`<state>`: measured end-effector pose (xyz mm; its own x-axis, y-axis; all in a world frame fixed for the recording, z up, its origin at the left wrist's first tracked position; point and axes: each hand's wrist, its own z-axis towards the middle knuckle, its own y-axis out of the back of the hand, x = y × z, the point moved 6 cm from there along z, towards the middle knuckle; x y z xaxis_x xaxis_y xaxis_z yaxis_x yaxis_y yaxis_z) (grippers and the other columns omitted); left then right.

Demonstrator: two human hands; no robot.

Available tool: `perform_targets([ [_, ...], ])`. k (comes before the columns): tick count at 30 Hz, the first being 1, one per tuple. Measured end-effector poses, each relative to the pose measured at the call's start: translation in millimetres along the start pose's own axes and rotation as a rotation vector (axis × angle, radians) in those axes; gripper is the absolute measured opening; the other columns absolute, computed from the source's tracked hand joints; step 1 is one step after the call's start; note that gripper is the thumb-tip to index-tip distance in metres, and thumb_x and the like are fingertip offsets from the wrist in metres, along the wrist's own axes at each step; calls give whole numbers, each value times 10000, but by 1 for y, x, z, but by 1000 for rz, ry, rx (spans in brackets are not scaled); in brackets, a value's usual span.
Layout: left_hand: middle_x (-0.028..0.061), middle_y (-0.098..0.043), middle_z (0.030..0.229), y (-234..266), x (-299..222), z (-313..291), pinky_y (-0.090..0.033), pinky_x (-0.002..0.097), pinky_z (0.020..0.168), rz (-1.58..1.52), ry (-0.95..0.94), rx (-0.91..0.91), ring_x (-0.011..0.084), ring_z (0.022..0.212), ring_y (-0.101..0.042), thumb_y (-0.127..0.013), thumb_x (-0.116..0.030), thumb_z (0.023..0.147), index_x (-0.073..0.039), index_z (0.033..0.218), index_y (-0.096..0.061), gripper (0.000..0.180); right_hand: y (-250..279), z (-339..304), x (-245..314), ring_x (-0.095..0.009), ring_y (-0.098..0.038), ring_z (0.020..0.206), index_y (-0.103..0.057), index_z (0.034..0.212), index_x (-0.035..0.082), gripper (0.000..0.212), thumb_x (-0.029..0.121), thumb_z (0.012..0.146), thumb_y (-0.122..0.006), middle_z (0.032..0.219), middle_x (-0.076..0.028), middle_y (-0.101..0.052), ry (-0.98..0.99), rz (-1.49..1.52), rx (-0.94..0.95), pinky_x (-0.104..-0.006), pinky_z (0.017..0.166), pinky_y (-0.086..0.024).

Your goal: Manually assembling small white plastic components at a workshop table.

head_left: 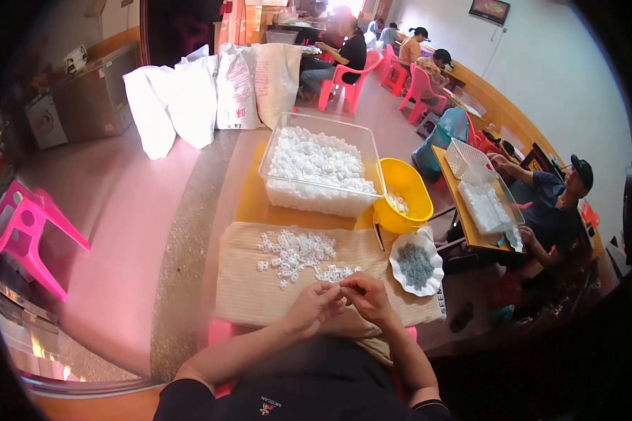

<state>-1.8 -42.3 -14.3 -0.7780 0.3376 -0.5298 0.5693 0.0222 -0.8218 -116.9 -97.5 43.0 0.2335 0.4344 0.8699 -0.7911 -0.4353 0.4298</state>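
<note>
My left hand (pixel 314 307) and my right hand (pixel 367 297) meet fingertip to fingertip above the near part of a beige ribbed cloth (pixel 242 295). Both are closed in a pinch, and whatever lies between the fingers is too small to name. Just beyond them, small white plastic pieces with holes (pixel 298 251) are spread in a loose pile on the cloth. To the right of my right hand, a white scalloped dish (pixel 399 275) holds a heap of small grey-blue pieces (pixel 416 265).
Behind the cloth stands a clear plastic bin (pixel 323 203) full of white pieces, beside a yellow bucket (pixel 418 193). White sacks (pixel 235 88) line up farther back. At right, a co-worker (pixel 558 203) sits at a table with a white basket (pixel 463 158). A pink chair (pixel 31 224) stands left.
</note>
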Motion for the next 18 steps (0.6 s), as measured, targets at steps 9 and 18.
perform_targets([
  [9,38,-640,897,0,-2,1,-549,281,794,-33,-18,1,128,817,-630,-587,-169,939,-58,980,-578,118,-6,-5,-14,-112,-605,727,-651,982,-40,132,62,906,-615,881,-51,-628,-168,451,68,-240,616,-513],
  [18,78,-649,948,0,-5,0,-545,312,831,-15,-11,28,169,859,-644,-588,-104,924,-34,1056,-585,149,-7,-4,-15,-142,-628,758,-654,979,-44,126,21,873,-639,953,-80,-602,-202,524,94,-255,650,-540],
])
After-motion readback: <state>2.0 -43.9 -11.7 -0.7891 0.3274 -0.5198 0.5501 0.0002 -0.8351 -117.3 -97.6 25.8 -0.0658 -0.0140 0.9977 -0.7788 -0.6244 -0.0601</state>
